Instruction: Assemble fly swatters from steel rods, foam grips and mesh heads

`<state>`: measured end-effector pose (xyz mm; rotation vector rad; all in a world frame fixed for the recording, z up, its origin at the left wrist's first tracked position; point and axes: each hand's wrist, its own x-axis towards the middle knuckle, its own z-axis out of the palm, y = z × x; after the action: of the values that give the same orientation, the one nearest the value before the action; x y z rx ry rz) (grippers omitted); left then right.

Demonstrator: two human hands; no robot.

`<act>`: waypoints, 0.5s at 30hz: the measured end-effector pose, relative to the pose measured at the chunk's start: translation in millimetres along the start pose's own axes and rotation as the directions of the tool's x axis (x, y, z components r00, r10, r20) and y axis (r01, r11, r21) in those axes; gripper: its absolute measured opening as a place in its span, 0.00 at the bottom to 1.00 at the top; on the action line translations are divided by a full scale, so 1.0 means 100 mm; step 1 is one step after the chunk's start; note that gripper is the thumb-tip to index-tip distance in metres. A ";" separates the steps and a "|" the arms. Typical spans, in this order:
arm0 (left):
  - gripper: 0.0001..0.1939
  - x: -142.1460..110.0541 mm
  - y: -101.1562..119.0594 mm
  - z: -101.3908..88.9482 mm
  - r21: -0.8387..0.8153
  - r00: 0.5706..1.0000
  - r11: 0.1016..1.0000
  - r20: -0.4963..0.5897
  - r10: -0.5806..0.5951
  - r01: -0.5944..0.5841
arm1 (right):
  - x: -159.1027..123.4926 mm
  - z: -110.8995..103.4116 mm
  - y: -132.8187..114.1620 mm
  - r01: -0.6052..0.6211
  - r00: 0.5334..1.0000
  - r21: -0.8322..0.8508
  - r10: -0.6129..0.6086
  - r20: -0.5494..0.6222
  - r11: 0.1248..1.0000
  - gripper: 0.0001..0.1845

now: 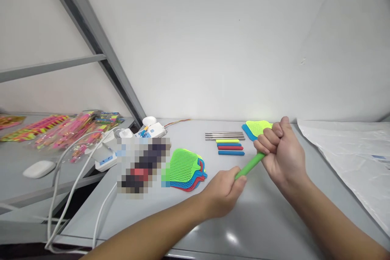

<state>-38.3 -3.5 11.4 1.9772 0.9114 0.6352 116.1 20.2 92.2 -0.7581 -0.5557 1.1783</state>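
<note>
Between my hands, a green fly swatter handle (250, 166) slants up to the right above the table. My left hand (226, 190) is closed round its lower end. Wrapped round the upper end is my right hand (278, 148), its fingers curled; anything inside that fist is hidden. Left of my hands lies a stack of fly swatter heads (184, 165), green on top with blue, red and yellow beneath. Several coloured handles (230, 148) lie in a row, with thin metal rods (224, 135) behind them. Yellow and blue swatter heads (258, 127) are partly covered by my right hand.
A white power strip (156, 130) and white cables (68, 178) are at the left. Packaged colourful items (71, 130) lie on the adjoining table beyond a grey metal frame (100, 55). White plastic sheeting (344, 158) covers the right side. A pixelated patch hides something left of the swatter heads.
</note>
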 end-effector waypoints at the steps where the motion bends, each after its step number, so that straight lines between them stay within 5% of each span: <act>1: 0.18 0.01 0.01 -0.01 0.037 1.000 0.999 -0.011 0.014 -0.014 | 0.01 -0.01 -0.02 0.008 1.000 0.007 -0.008 -0.018 1.000 0.23; 9: 0.12 0.00 0.00 -0.09 0.437 0.959 0.880 -0.111 0.260 -0.188 | 0.05 -0.13 -0.02 -0.018 0.998 0.052 0.021 -0.063 0.999 0.22; 15: 0.13 -0.05 0.05 -0.07 0.499 0.938 0.824 -0.058 0.341 -0.268 | 0.06 -0.17 -0.03 -0.031 0.998 0.069 0.035 -0.043 0.997 0.21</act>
<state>-44.8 -5.9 18.8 2.5964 0.9094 0.7959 132.4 21.7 84.1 -0.7356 -0.4652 1.2022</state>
